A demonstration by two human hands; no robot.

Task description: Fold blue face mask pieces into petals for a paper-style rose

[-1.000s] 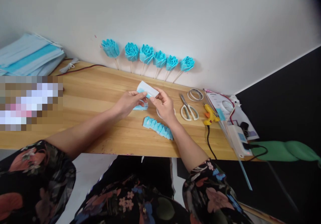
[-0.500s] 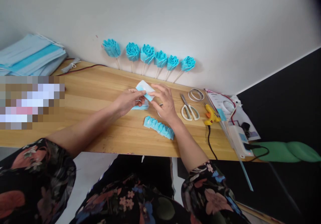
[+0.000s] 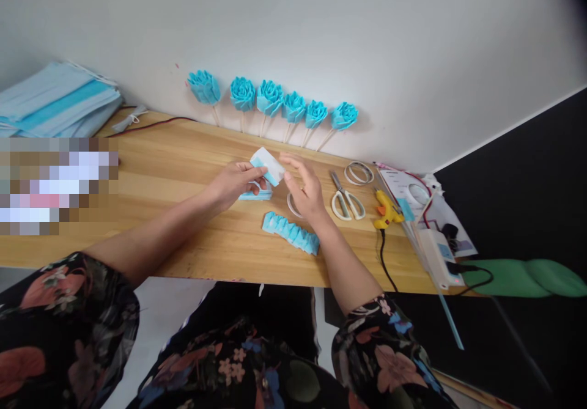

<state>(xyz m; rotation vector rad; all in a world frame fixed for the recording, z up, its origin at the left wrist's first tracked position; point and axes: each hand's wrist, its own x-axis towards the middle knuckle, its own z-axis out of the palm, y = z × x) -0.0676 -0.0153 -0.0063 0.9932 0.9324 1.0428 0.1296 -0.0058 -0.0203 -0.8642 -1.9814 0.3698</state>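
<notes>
My left hand [image 3: 236,181] pinches a small folded white and blue mask piece [image 3: 268,164] just above the wooden table [image 3: 174,164]. My right hand [image 3: 305,189] hovers right beside that piece with fingers spread, holding nothing. Under my left hand lies another blue folded piece [image 3: 257,195]. A pleated blue strip [image 3: 290,232] rests on the table in front of my right wrist. A roll of tape [image 3: 291,205] is partly hidden under my right hand.
Several blue fabric roses on sticks [image 3: 270,100] lean on the wall. White scissors [image 3: 346,200], elastic loops [image 3: 358,172], a yellow glue gun [image 3: 385,209] and a power strip [image 3: 435,256] lie to the right. A stack of blue masks [image 3: 55,100] sits far left.
My right hand has let go of the folded piece and opened its fingers. The piece, now held by the left hand alone, is folded shorter than a second ago.
</notes>
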